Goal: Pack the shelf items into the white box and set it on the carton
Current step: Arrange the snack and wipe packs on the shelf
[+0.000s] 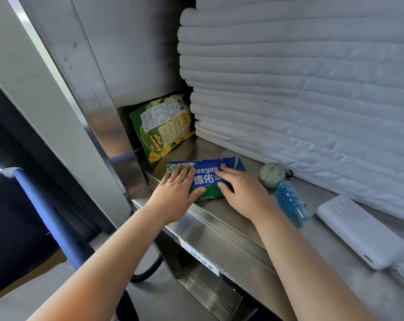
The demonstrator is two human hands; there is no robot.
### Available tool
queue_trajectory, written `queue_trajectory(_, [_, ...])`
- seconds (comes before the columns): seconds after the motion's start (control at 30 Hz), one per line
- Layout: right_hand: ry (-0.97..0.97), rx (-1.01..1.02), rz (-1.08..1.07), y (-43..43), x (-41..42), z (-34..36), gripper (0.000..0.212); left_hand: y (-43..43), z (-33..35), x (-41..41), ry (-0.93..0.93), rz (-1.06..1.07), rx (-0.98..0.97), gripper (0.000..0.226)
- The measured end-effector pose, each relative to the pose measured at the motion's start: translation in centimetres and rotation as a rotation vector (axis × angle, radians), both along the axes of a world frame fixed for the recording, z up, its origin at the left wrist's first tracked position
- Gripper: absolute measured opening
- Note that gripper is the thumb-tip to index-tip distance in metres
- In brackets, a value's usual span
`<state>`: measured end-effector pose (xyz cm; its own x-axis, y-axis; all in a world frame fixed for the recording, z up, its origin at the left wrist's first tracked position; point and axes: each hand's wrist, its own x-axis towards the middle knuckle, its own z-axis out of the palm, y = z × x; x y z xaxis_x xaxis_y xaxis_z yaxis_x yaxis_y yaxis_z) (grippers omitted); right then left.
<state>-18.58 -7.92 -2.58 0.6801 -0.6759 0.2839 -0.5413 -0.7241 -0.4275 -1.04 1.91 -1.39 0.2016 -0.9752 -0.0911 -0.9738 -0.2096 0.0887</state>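
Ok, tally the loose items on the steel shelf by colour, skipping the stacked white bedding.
Green: 2, green banana chips bag, pale green round case
Blue: 2, blue flat wipes pack, translucent blue plastic tube
White: 1, white rectangular power bank
Total: 5

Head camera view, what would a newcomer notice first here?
The left hand and right hand rest on a blue wipes pack at the front of the steel shelf. Behind it a green banana chips bag leans in the corner, beside a tall stack of white pads.
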Motion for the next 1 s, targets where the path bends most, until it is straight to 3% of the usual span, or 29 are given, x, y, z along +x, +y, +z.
queue_trajectory(0.13, [-0.016,-0.088,-0.066,0.2,0.1,0.0,0.038,-0.2,-0.8,-0.7,-0.042,0.029,-0.135,0.062])
queue_trajectory(0.43, [-0.131,-0.072,-0.085,0.2,-0.2,0.1,0.025,-1.5,0.6,2.5,-0.014,-0.16,0.033,0.06])
queue_trajectory(0.57, [-0.077,-0.126,-0.028,0.1,-0.1,0.3,0.034,-1.8,0.5,2.1,0.08,-0.105,-0.017,0.058])
queue_trajectory(0.67, [-0.027,-0.042,0.024,0.2,0.3,0.1,0.045,-2.0,-0.2,1.5,0.054,-0.069,-0.079,0.059])
queue_trajectory(1.0, [0.226,0.009,0.011,0.2,0.8,-1.1,0.053,-3.7,-0.3,3.1,0.029,-0.219,-0.11,0.058])
